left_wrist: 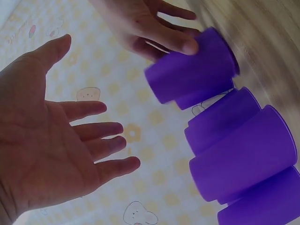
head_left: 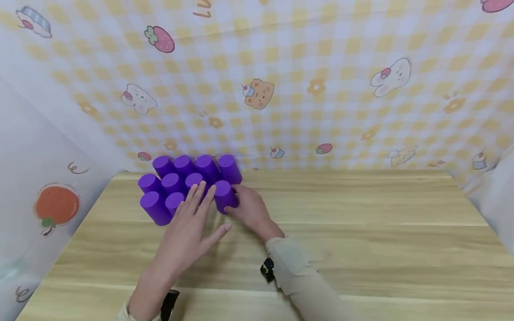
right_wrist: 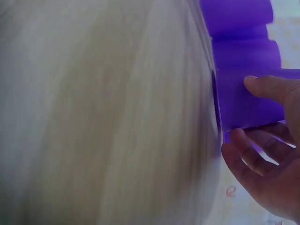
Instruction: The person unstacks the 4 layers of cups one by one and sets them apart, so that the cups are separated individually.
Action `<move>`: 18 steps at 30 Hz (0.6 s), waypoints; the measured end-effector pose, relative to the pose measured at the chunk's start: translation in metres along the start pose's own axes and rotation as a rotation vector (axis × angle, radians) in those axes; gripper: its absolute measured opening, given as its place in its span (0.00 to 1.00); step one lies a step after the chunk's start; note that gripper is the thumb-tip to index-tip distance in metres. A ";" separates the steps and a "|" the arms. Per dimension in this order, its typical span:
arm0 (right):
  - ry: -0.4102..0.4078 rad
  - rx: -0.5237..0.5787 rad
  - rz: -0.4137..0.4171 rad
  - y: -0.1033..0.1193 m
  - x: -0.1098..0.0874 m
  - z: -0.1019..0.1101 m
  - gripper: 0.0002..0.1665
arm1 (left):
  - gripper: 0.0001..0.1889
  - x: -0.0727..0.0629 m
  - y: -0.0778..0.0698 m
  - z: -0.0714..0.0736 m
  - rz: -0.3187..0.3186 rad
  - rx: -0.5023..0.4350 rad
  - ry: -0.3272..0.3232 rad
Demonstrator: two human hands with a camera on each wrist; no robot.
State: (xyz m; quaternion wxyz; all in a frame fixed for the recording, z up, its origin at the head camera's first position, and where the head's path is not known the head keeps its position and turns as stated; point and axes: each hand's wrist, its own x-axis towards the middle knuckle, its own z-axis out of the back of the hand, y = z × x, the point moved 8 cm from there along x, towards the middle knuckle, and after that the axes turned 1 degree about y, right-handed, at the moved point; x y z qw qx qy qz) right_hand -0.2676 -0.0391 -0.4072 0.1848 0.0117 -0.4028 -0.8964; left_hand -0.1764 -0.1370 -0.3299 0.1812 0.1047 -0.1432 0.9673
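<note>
Several purple cups stand upside down in close rows at the back left of the table. At the right end of these rows, my right hand grips one purple cup, which stands upright on its rim. In the right wrist view the thumb lies on one side of this cup, with the fingers on the other side. My left hand is spread over the front of the rows, its fingers extended and holding nothing. The left wrist view shows its palm apart from the cups. In the head view it partly hides several cups.
The wooden table extends to the right and front of the cups. A yellow checked cloth with cartoon prints hangs right behind the back row. A whitish side panel borders the table's left.
</note>
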 end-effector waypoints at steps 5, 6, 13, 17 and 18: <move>-0.035 -0.063 -0.020 0.007 0.004 -0.012 0.34 | 0.40 -0.004 -0.002 0.002 -0.016 -0.010 -0.020; -0.048 -0.068 -0.030 0.006 0.005 -0.012 0.34 | 0.38 -0.004 -0.002 0.002 -0.020 -0.014 -0.024; -0.110 -0.037 -0.092 -0.001 0.009 -0.010 0.31 | 0.32 -0.001 -0.008 0.003 -0.057 -0.047 -0.059; -0.028 -0.087 -0.046 0.000 0.006 -0.002 0.33 | 0.32 0.001 -0.012 0.001 -0.105 -0.081 -0.067; 0.000 -0.107 -0.038 -0.001 0.004 0.004 0.34 | 0.32 0.002 -0.015 -0.001 -0.125 -0.092 -0.065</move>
